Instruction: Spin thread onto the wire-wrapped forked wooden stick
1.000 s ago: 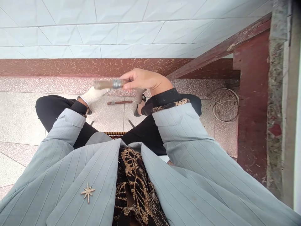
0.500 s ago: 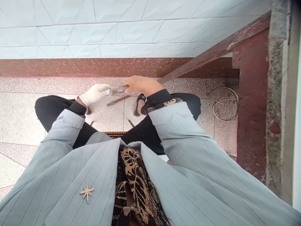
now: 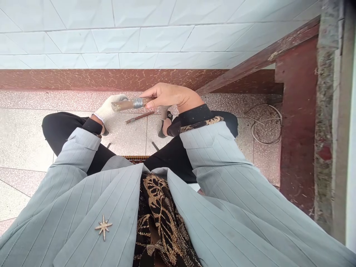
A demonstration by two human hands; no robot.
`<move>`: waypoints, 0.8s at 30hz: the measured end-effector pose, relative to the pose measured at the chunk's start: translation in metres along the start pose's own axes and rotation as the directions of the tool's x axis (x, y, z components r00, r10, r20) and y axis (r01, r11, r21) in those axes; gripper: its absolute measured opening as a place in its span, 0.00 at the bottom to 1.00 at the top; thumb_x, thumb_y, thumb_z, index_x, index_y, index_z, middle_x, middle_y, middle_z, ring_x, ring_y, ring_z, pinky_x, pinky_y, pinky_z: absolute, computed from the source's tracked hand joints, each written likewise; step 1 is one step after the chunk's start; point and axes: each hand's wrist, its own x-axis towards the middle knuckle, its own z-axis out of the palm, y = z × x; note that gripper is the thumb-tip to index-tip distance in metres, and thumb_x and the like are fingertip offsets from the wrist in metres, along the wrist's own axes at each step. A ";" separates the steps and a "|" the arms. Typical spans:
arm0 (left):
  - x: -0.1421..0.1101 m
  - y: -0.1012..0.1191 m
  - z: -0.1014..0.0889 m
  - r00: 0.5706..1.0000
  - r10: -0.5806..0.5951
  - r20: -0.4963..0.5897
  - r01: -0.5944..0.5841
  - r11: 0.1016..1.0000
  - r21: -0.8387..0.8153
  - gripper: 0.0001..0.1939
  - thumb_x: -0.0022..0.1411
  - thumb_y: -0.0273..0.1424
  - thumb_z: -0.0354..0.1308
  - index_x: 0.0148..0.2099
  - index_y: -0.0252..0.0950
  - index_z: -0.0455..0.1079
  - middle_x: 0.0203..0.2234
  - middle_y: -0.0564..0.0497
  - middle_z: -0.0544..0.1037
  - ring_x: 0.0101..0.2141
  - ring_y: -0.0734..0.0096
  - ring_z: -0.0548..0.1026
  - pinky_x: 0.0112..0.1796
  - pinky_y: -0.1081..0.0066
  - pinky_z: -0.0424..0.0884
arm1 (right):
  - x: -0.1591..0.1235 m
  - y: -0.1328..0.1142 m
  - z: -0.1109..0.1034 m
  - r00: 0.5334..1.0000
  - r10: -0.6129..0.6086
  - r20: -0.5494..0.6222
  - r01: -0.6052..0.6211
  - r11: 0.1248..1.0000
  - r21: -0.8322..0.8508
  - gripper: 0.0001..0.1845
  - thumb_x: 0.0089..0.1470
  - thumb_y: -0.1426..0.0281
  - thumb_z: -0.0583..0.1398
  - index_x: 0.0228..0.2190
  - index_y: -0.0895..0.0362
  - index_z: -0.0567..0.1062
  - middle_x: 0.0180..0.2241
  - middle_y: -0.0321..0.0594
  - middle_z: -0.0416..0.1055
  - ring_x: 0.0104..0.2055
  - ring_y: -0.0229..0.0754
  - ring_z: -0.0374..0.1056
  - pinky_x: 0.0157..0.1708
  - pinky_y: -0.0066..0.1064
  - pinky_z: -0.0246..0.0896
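Observation:
My bare right hand (image 3: 169, 97) pinches a short stick-like tool (image 3: 128, 104) with a metal band near its middle, holding it level in front of me. My left hand (image 3: 108, 108), in a white glove, sits just behind and under the tool's left end; its fingers are curled and partly hidden, and I cannot tell whether they touch the tool. A thin brown rod (image 3: 139, 117) lies on the speckled floor below the hands, between my knees.
I sit with black trousers (image 3: 58, 129) and shoes (image 3: 164, 128) on a speckled tile floor. A red-brown skirting and white tiled wall (image 3: 139, 37) lie ahead. A dark red wooden frame (image 3: 297, 122) stands at right, with a coil of wire (image 3: 264, 126) beside it.
Both hands dropped toward the floor half a second ago, then rose again. The tool is back up at its earlier height, now tilted slightly. The rod on the floor has turned a little.

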 end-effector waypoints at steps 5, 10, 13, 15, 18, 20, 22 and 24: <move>-0.005 0.012 0.015 0.993 0.039 0.107 -0.042 0.999 0.025 0.11 0.69 0.34 0.52 0.37 0.35 0.73 0.28 0.52 0.74 0.32 0.70 0.70 0.40 0.67 0.69 | 0.010 0.001 0.006 0.892 0.108 -0.439 -0.025 0.982 0.190 0.04 0.61 0.72 0.66 0.39 0.54 0.80 0.27 0.32 0.69 0.28 0.36 0.62 0.32 0.30 0.61; -0.010 0.016 0.020 0.962 0.125 0.243 -0.137 0.990 0.034 0.13 0.68 0.36 0.52 0.39 0.35 0.75 0.28 0.53 0.75 0.32 0.70 0.71 0.40 0.67 0.69 | 0.023 0.016 0.006 0.793 0.176 -0.584 -0.402 0.870 -0.285 0.09 0.63 0.65 0.66 0.43 0.55 0.82 0.34 0.42 0.77 0.38 0.46 0.72 0.40 0.38 0.66; -0.011 0.012 0.017 0.958 0.147 0.247 -0.164 0.985 0.053 0.14 0.68 0.36 0.51 0.39 0.35 0.76 0.28 0.53 0.75 0.31 0.70 0.71 0.39 0.67 0.69 | 0.027 0.022 0.010 0.850 0.264 -0.455 -0.505 0.653 -0.565 0.13 0.62 0.66 0.66 0.47 0.55 0.85 0.41 0.47 0.81 0.45 0.53 0.74 0.43 0.40 0.65; -0.010 0.011 0.012 0.972 0.132 0.192 -0.153 0.983 0.098 0.13 0.68 0.35 0.52 0.38 0.36 0.76 0.29 0.52 0.76 0.32 0.69 0.72 0.40 0.66 0.69 | 0.027 0.021 0.015 0.877 0.356 -0.323 -0.478 0.582 -0.658 0.13 0.60 0.69 0.66 0.46 0.55 0.86 0.41 0.48 0.81 0.45 0.53 0.74 0.41 0.40 0.62; -0.008 0.011 0.002 0.988 0.093 0.120 -0.110 0.983 0.147 0.12 0.67 0.33 0.52 0.38 0.36 0.76 0.31 0.51 0.78 0.36 0.67 0.75 0.44 0.65 0.70 | 0.025 0.014 0.019 0.885 0.464 -0.051 -0.379 0.650 -0.659 0.13 0.60 0.70 0.67 0.46 0.55 0.87 0.34 0.44 0.80 0.39 0.49 0.74 0.38 0.38 0.59; -0.007 0.011 -0.003 0.994 0.072 0.084 -0.085 0.984 0.158 0.11 0.67 0.33 0.52 0.38 0.36 0.75 0.32 0.50 0.78 0.37 0.66 0.75 0.44 0.65 0.70 | 0.022 0.009 0.017 0.872 0.474 0.125 -0.331 0.758 -0.562 0.14 0.60 0.69 0.67 0.47 0.56 0.86 0.29 0.39 0.78 0.35 0.45 0.72 0.36 0.36 0.58; -0.005 0.010 -0.005 0.997 0.061 0.048 -0.068 0.986 0.153 0.11 0.67 0.33 0.53 0.37 0.36 0.75 0.31 0.51 0.77 0.37 0.66 0.74 0.43 0.65 0.70 | 0.017 0.004 0.012 0.880 0.409 0.241 -0.281 0.858 -0.429 0.15 0.58 0.67 0.68 0.47 0.56 0.86 0.27 0.36 0.76 0.33 0.42 0.70 0.36 0.34 0.58; -0.004 0.007 -0.006 0.998 0.064 0.023 -0.066 0.991 0.119 0.10 0.67 0.32 0.53 0.36 0.36 0.73 0.29 0.51 0.75 0.35 0.68 0.73 0.42 0.66 0.69 | 0.009 0.001 0.006 0.921 0.278 0.272 -0.200 0.938 -0.282 0.17 0.56 0.64 0.69 0.47 0.56 0.85 0.27 0.34 0.74 0.32 0.39 0.67 0.35 0.32 0.58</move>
